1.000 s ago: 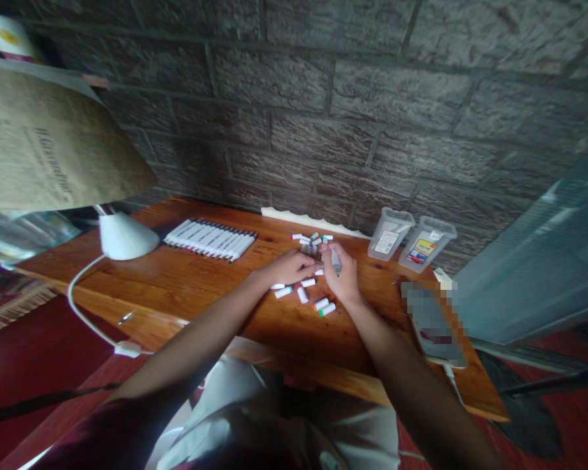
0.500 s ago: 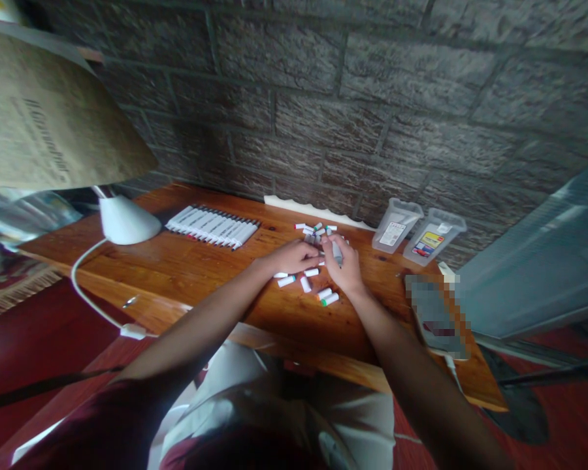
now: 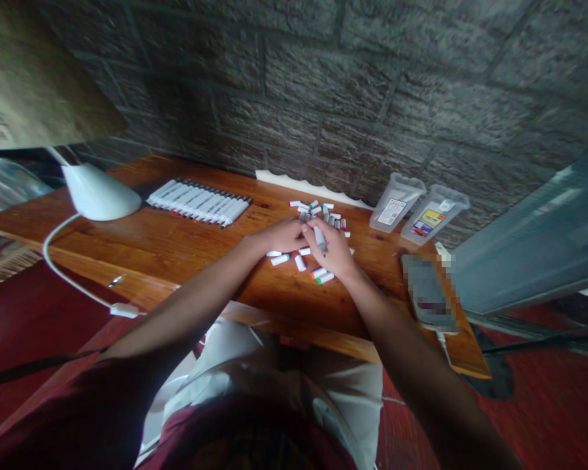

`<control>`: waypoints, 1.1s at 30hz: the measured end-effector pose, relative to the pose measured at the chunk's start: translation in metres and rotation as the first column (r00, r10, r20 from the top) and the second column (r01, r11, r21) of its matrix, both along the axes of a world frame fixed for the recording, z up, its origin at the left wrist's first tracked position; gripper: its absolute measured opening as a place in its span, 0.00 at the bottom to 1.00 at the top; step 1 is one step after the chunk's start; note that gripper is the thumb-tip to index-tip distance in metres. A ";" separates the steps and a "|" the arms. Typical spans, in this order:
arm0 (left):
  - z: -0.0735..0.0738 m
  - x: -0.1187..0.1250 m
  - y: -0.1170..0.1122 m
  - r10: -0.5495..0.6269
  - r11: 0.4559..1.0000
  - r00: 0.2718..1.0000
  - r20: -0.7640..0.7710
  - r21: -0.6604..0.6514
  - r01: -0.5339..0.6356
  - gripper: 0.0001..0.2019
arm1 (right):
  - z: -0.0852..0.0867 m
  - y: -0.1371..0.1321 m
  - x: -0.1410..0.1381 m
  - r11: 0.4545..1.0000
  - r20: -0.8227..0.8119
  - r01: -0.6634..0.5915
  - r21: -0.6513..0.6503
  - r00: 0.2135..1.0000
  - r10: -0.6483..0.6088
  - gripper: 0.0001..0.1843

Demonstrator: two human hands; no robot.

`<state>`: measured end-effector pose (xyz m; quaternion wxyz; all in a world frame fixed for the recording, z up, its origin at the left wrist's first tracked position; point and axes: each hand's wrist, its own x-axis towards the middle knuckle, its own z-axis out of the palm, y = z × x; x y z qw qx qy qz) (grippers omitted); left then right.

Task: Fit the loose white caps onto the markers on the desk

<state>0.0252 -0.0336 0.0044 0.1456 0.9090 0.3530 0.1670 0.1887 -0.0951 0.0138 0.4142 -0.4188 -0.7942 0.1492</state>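
A: Hands first, quick.
B: Together over the wooden table (image 3: pixel 200 245). Right hand (image 3: pixel 336 251) is curled round a grey piece (image 3: pixel 319 239), thumb along it. Left hand (image 3: pixel 285 236) meets it at the fingers; can't tell if those grip anything, they're half hidden.
A: Step in hand?
B: My read: two-handed handling of the grey piece, right hand doing the holding.
A: Next move calls for?
B: Judging only: a firm right-hand hold, left fingertips finding the near end, no bumping what lies around.
A: Which is?
B: Loose short white pieces with coloured ends. In front, a blue-ended piece (image 3: pixel 280 260) and a green-ended piece (image 3: pixel 325 279); more behind the hands, some greyish pieces (image 3: pixel 334 223) among them.
A: Further out?
B: Left, a row of white markers (image 3: pixel 198 203), side by side, well apart from the hands. Behind, a wavy white strip (image 3: pixel 313 188) by the wall.
A: Containers?
B: Two, right rear, upright, close together: one clear tub with a white label (image 3: pixel 402 194), one clear tub with a yellow label (image 3: pixel 443 203). Cloudy walls; can't make out contents. The grey piece is in hand, not in either.
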 end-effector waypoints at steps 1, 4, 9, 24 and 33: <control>0.001 0.000 -0.001 0.015 1.000 1.000 -0.009 -0.019 -0.015 0.08 | 0.000 -0.001 -0.001 1.000 0.028 -0.020 -0.008 0.999 0.020 0.15; 0.005 0.000 -0.002 0.020 0.995 1.000 -0.018 -0.095 -0.021 0.07 | 0.000 -0.003 -0.002 0.997 0.090 -0.063 -0.041 0.994 0.066 0.14; 0.008 0.000 -0.004 0.023 0.993 1.000 0.003 -0.118 -0.023 0.08 | 0.001 -0.003 -0.001 0.996 0.097 -0.080 -0.045 0.992 0.084 0.13; 0.009 0.002 -0.005 0.030 0.986 0.999 -0.013 -0.161 -0.032 0.08 | 0.000 -0.003 0.000 0.989 0.088 -0.113 -0.098 0.989 0.122 0.12; 0.004 -0.001 -0.003 0.012 0.981 1.000 0.016 -0.193 -0.008 0.08 | 0.001 -0.004 -0.001 0.990 0.078 -0.102 -0.096 0.991 0.110 0.10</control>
